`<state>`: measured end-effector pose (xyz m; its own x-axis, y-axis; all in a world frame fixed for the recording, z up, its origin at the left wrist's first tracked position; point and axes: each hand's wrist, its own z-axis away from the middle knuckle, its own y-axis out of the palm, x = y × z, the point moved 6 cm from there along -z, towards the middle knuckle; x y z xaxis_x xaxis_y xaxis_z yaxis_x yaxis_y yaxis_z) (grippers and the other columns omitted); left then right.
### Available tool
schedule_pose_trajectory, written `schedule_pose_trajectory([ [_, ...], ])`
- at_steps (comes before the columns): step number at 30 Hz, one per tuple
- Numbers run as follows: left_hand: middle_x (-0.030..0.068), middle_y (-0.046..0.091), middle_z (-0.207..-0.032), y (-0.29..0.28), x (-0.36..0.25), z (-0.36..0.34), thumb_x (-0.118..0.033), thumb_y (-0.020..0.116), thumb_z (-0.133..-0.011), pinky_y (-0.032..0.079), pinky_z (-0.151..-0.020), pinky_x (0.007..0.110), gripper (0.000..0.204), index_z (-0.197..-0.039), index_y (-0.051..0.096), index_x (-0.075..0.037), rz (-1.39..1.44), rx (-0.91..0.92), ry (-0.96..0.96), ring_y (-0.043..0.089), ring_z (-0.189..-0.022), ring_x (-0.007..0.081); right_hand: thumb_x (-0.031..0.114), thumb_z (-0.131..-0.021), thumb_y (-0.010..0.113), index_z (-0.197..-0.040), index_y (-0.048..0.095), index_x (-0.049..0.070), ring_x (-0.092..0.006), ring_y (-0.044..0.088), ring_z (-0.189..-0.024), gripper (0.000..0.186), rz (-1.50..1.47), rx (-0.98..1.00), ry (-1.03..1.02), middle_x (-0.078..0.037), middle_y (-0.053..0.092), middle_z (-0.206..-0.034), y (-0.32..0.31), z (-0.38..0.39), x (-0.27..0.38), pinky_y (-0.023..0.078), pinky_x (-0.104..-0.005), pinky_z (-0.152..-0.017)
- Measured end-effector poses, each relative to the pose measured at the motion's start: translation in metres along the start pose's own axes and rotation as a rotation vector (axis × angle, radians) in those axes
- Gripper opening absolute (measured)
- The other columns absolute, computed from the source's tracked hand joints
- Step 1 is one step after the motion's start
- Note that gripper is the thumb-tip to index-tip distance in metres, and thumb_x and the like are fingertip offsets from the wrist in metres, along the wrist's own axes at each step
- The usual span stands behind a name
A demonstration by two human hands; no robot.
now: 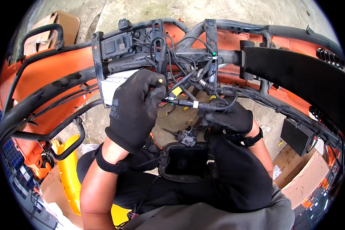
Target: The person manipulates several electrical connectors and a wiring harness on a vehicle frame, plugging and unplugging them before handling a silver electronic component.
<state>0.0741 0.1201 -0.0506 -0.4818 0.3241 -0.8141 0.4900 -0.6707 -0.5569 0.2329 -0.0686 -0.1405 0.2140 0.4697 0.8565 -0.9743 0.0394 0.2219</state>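
My left hand (pixel 136 109), in a black glove, is closed, its fingertips at the left end of a black cable connector (pixel 184 103). A small yellow spot shows by its index fingertip; I cannot tell what it is. The connector has a ribbed sleeve and a white band, and its cable loops up at the right. My right hand (pixel 230 117), also gloved, is closed around the ribbed end from below; its fingertips are partly hidden. Below the connector lies a dark grey part (pixel 187 137) with a thin stem. Tangled black wires (pixel 186 65) run behind the hands.
A black tubular frame (pixel 76 78) with orange panels (pixel 38 92) spans the view. It carries a black module (pixel 117 46), white sheets (pixel 109 90) and a long black plate (pixel 295 69). A black rectangular case (pixel 184 178) lies at my lap. Cardboard boxes (pixel 304 178) stand at the sides.
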Motion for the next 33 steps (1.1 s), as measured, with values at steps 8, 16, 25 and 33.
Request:
schedule_pose_trajectory([
  [8,0.0144,0.07,-0.09,-0.007,-0.003,0.0,-0.001,0.068,-0.091,0.055,-0.074,0.033,0.015,-0.106,0.067,0.001,0.035,-0.039,0.002,0.071,-0.081,0.0217,0.011,-0.098,0.07,-0.12,0.071,0.001,-0.0086,0.064,-0.085,0.024,-0.022,-0.041,0.074,-0.003,0.073,-0.099,-0.003,0.0,-0.003,0.052,-0.0266,-0.073],
  [16,0.0074,0.07,-0.097,-0.023,0.008,-0.006,-0.005,0.067,-0.094,0.054,-0.081,0.028,0.015,-0.107,0.069,0.0,0.199,-0.102,-0.188,0.067,-0.087,0.0123,0.013,-0.101,0.068,-0.12,0.071,0.002,-0.0047,0.058,-0.074,0.023,-0.249,-0.113,0.055,-0.002,0.072,-0.091,-0.007,0.001,-0.001,0.045,-0.0211,-0.061],
  [25,0.0139,0.065,-0.096,-0.012,-0.005,-0.004,-0.002,0.069,-0.089,0.053,-0.076,0.034,0.013,-0.102,0.067,-0.001,-0.014,0.011,0.039,0.067,-0.084,0.0238,0.013,-0.098,0.07,-0.127,0.067,0.001,-0.0083,0.064,-0.086,0.031,-0.174,-0.01,0.106,-0.003,0.073,-0.103,0.0,0.001,-0.001,0.052,-0.0259,-0.075],
  [33,0.0164,0.063,-0.105,0.006,-0.007,0.002,-0.003,0.076,-0.077,0.048,-0.09,0.047,0.027,-0.101,0.064,-0.004,-0.303,0.165,0.226,0.06,-0.104,0.0386,0.01,-0.096,0.072,-0.141,0.056,0.0,-0.0133,0.066,-0.107,0.049,-0.154,0.035,-0.006,-0.008,0.072,-0.12,-0.005,-0.003,-0.002,0.054,-0.0284,-0.089],
])
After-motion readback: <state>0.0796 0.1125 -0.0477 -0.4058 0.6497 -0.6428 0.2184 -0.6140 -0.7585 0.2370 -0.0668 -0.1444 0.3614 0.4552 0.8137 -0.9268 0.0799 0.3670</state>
